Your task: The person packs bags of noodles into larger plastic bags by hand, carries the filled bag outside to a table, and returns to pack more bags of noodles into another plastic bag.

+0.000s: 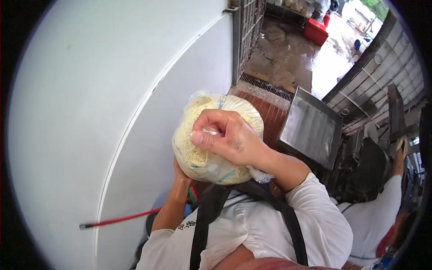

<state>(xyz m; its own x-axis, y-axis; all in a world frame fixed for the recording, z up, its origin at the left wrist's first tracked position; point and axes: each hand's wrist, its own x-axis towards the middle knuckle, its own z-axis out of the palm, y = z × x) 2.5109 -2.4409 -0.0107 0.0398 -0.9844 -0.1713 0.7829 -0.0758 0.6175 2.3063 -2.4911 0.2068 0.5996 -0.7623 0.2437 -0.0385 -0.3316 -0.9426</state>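
A clear plastic bag of pale yellow noodles (191, 130) with blue print is held up in front of my chest. My left hand (181, 173) supports the bag from its lower left side, its fingers mostly hidden behind it. Over the top of the bag, my right hand (229, 137) is closed, with thumb and fingers curled together. A bit of something white shows inside that grip; I cannot make out whether it is part of the bag. Loose clear plastic (261, 174) sticks out below my right wrist.
A large white panel (90, 90) fills the left side, with a red hose (126, 217) in front. A metal-topped table (310, 126) stands right. Beyond lie a floor drain grate (265, 85), wet floor and a red bin (316, 31). Another person's sleeve (378, 216) is at the right.
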